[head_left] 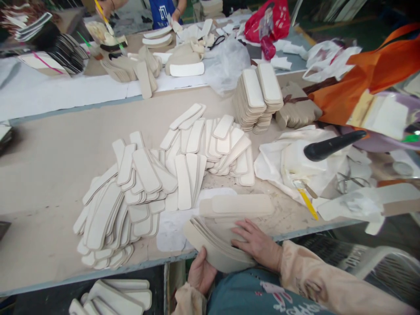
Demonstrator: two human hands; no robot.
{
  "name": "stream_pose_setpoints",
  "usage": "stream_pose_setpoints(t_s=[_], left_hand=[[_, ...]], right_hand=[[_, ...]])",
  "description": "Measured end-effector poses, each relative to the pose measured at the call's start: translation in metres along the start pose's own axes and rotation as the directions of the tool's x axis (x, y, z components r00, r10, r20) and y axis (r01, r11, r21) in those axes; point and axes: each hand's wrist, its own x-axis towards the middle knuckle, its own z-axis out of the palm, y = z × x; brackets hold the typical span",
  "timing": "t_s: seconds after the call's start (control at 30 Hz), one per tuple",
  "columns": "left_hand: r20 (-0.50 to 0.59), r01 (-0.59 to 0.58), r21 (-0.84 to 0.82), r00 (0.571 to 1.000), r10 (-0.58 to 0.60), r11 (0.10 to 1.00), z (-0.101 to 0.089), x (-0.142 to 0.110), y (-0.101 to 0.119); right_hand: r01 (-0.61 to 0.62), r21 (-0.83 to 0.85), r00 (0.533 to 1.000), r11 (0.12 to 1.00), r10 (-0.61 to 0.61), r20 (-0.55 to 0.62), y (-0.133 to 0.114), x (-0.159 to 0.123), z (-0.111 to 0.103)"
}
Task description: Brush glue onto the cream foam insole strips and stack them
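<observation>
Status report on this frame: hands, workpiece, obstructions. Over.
Left hand and right hand both on bundle of curved pale strips. Flat strips just beyond it. Loose pile of strips forward and left. Nothing seen between hands and bundle.

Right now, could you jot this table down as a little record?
left hand: thumb against a fanned stack
right hand: fingers spread on that stack
table: heap of pale strips
behind heap, to the right: two neat piles
right side: black handle, yellow handle
beyond: co-worker in blue, red bag
</observation>
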Motion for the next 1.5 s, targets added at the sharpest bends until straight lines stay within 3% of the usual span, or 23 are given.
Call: stream_pose_setpoints(t_s=[0.13, 0.27, 0.33, 0.5, 0.63, 0.8, 0.93, 1.03, 1.07, 1.13, 1.2, 1.23, 1.3, 1.37, 1.5], left_hand=[[-0.012, -0.027, -0.015, 1.0, 0.026, 1.0, -0.001, -0.001, 0.0], [0.013, -0.089, 0.011, 0.996, 0.088, 0.996, -0.005, -0.007, 0.001], [0.013, -0.109, 0.032, 0.994, 0.108, 0.994, -0.002, -0.01, 0.002], [-0.042, -0.16, 0.1, 0.985, 0.165, 0.982, 0.011, -0.014, 0.003], [-0.074, -0.176, 0.1, 0.98, 0.184, 0.979, 0.016, -0.013, 0.004], [-0.08, -0.197, 0.119, 0.975, 0.207, 0.973, 0.018, -0.006, 0.001], [-0.137, -0.202, 0.374, 0.953, 0.269, 0.905, 0.012, -0.003, 0.012], [-0.167, -0.222, 0.637, 0.895, 0.413, 0.738, 0.009, -0.007, 0.034], [-0.135, -0.227, 0.739, 0.873, 0.469, 0.634, 0.012, -0.009, 0.042], [0.02, -0.233, 0.914, 0.843, 0.537, 0.332, 0.023, -0.013, 0.051], [0.204, -0.263, 0.962, 0.863, 0.463, 0.068, 0.04, -0.011, 0.049], [0.269, -0.296, 0.955, 0.885, 0.381, 0.013, 0.049, -0.008, 0.044], [0.349, -0.361, 0.932, 0.909, 0.227, 0.012, 0.065, 0.004, 0.029], [0.352, -0.346, 0.935, 0.93, 0.108, -0.076, 0.077, 0.022, 0.012], [0.212, -0.191, 0.866, 0.977, -0.007, -0.463, 0.088, 0.049, -0.005]], right_hand=[[0.03, 0.17, 0.994, 0.985, -0.047, 0.097, -0.011, 0.001, -0.012], [-0.191, 0.439, 0.976, 0.878, 0.12, 0.184, -0.007, 0.004, -0.027], [-0.31, 0.486, 0.948, 0.817, 0.227, 0.223, -0.006, 0.008, -0.034], [-0.329, 0.399, 0.925, 0.856, 0.207, 0.319, -0.024, 0.025, -0.032], [-0.395, 0.361, 0.904, 0.845, 0.288, 0.316, -0.042, 0.034, -0.019], [-0.23, 0.168, 0.94, 0.959, 0.174, 0.292, -0.043, 0.036, -0.028], [-0.182, -0.064, 0.942, 0.981, 0.192, 0.275, -0.026, 0.031, -0.042], [-0.215, -0.116, 0.927, 0.97, 0.24, 0.289, -0.003, 0.02, -0.041], [-0.228, -0.126, 0.919, 0.965, 0.256, 0.299, 0.005, 0.015, -0.039], [-0.257, -0.149, 0.909, 0.955, 0.291, 0.297, 0.018, 0.005, -0.033], [-0.271, -0.167, 0.912, 0.948, 0.309, 0.271, 0.025, -0.002, -0.028], [-0.269, -0.172, 0.916, 0.948, 0.307, 0.258, 0.026, -0.005, -0.026], [-0.261, -0.178, 0.922, 0.949, 0.299, 0.246, 0.025, -0.008, -0.023], [-0.268, -0.173, 0.917, 0.948, 0.306, 0.257, 0.023, -0.01, -0.022], [-0.321, 0.008, 0.91, 0.947, 0.306, 0.281, 0.027, -0.012, -0.028]])
